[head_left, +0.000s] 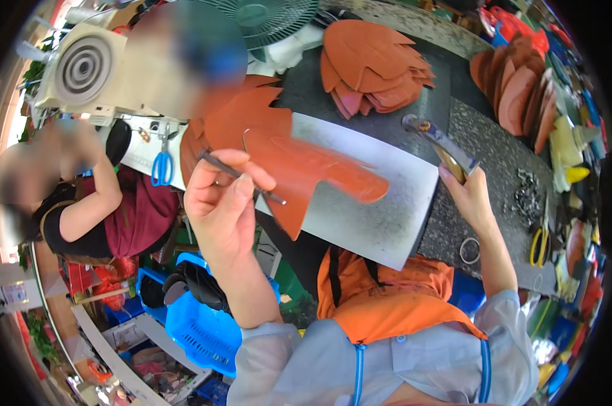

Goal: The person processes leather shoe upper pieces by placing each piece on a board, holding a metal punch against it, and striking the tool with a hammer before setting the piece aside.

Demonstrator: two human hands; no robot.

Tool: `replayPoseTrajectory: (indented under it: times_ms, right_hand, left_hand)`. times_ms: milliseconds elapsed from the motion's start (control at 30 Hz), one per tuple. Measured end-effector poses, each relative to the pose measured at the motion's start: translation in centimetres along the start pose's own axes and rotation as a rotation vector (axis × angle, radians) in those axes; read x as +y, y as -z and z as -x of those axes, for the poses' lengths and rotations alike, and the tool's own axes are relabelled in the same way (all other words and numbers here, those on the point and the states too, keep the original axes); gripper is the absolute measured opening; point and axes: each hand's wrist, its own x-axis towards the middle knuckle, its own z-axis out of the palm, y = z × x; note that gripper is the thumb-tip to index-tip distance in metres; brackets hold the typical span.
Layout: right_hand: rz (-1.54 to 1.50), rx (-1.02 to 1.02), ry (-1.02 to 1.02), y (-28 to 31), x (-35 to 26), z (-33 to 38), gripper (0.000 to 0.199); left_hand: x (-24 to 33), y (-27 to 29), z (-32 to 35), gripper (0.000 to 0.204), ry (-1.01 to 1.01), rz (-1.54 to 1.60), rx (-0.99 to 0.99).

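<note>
My left hand [221, 213] pinches a thin metal hand punch [217, 163] between thumb and fingers. The punch slants over a reddish-brown leather piece [343, 177], its tip towards the right; whether it touches the leather I cannot tell. Under the piece lies a white board [377, 227] with grey speckles, and more leather pieces overlap at its far left. On the right, my right hand [473, 197] grips a hammer [448, 147] by its wooden handle, the metal head raised above the dark worktop beside the board.
Leather pieces are piled [377, 68] at the back, with another stack [515, 88] at the far right. Yellow scissors [540, 245] and a roll of tape [469, 250] lie right. Blue scissors [162, 167] lie left, near another person [96, 196]. A blue basket [204, 331] stands below.
</note>
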Motion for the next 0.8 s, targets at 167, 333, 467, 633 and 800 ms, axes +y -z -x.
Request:
replayPoseTrajectory:
  times_ms: [167, 333, 467, 633, 800]
  right_hand:
    - [-0.004, -0.044, -0.056, 1.0, 0.0, 1.4, 0.023]
    - [-0.046, -0.236, -0.094, 1.7, -1.2, 3.0, 0.025]
    - [-0.038, -0.421, 0.054, 1.9, -4.0, 3.4, 0.025]
    - [0.141, -0.550, 0.217, 0.7, -4.8, 3.9, 0.025]
    - [0.138, -0.605, 0.231, 1.5, -4.7, 4.0, 0.025]
  left_hand:
    - [-4.9, 3.8, 4.3, 0.018, 0.404, -0.288, 0.095]
    - [-8.7, 4.4, 8.3, 0.016, -0.016, -1.176, 0.043]
    - [-8.4, -1.5, 8.5, 0.013, 0.294, -0.454, 0.273]
    - [-11.8, -1.4, 7.8, 0.012, 0.324, -0.367, 0.235]
    - [-12.5, -1.4, 7.8, 0.013, 0.407, -0.306, 0.238]
